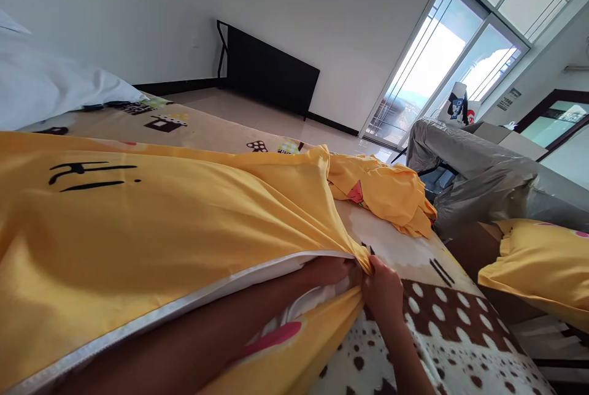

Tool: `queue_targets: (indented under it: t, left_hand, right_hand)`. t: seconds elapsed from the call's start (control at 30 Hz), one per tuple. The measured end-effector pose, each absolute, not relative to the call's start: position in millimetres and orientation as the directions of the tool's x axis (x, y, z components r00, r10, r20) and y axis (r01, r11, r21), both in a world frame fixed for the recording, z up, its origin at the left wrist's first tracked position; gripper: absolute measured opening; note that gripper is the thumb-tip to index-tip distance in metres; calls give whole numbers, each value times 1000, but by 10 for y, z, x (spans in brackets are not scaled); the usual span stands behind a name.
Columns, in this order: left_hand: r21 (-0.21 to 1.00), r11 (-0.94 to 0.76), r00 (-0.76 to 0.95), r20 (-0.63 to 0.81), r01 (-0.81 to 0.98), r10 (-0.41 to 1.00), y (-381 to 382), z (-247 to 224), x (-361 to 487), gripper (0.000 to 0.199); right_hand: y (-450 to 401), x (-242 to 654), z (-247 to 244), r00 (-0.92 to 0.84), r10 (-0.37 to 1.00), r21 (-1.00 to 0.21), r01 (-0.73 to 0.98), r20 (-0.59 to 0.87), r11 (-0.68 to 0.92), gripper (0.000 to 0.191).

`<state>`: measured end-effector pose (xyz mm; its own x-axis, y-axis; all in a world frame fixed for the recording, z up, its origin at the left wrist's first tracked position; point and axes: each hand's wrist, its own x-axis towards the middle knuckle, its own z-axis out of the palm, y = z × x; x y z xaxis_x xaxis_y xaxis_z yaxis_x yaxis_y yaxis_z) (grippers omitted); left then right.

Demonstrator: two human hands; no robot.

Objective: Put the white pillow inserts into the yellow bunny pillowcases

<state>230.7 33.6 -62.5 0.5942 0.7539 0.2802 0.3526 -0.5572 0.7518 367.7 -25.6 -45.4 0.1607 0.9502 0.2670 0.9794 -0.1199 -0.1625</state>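
A yellow duvet cover with black print is spread across the bed, its long white-edged opening gaping toward me. My left arm reaches through that opening. My left hand is inside, near the cover's gathered right end, with its fingers curled and their tips hidden. White fabric shows inside, beneath the left forearm. From outside, my right hand is closed on the bunched yellow cloth, right beside the left hand.
Crumpled yellow cloth lies on the patterned bed blanket. A white pillow is at the left. On the right are a yellow pillow and plastic-wrapped furniture. A folded black table leans against the wall.
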Motion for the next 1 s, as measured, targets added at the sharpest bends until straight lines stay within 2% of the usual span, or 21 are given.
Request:
queue_targets:
  t: [0.1,0.17,0.23,0.3,0.37,0.43,0.5,0.57,0.63,0.7,0.77,0.9,1.0]
  left_hand:
    - [737,-612,687,288,286,668,321,-575,2296,28]
    - [713,-657,720,321,244,615,310,-549,2293,27]
    - [696,-681,712,359,226,604,297,-532,2293,28]
    - [699,-676,688,372,235,624,280,-525,2301,29]
    - [711,-650,657,357,270,664,262,-526,2317,29]
    - [723,-606,606,328,333,724,250,-533,2338,29]
    - [733,-556,551,297,392,780,247,-544,2357,29]
    - [737,-529,526,277,420,804,252,-556,2370,28]
    - [738,-523,529,266,426,806,255,-572,2377,27]
    - [736,-515,534,248,439,808,248,-588,2381,27]
    - [735,-498,532,220,461,817,227,-594,2385,28]
    - [724,-479,523,190,497,830,165,-518,2367,26]
    - [671,-555,626,171,491,761,138,-403,2333,23]
  right_hand:
    - [-241,3690,-477,122,920,-233,972,372,-35,21]
    - [-216,3707,-506,126,893,-391,918,431,59,22]
    - [-187,3713,-531,170,888,-632,758,428,160,21]
    - [-162,3700,-540,228,907,-841,502,355,203,21]
    - [-148,3673,-535,258,929,-943,270,264,193,24]
    - [-144,3651,-523,254,943,-970,163,217,180,25]
    - [-147,3649,-512,233,947,-963,203,221,175,26]
    - [-156,3669,-503,245,931,-900,407,269,153,24]
    - [-169,3699,-491,260,913,-740,669,315,65,29]
    - [-183,3729,-472,248,921,-548,835,301,-46,42]
    - [-196,3754,-450,216,946,-426,900,242,-96,47]
    - [-210,3787,-424,163,965,-284,954,205,-101,19]
    - [-205,3810,-427,160,957,-303,950,241,-83,14]
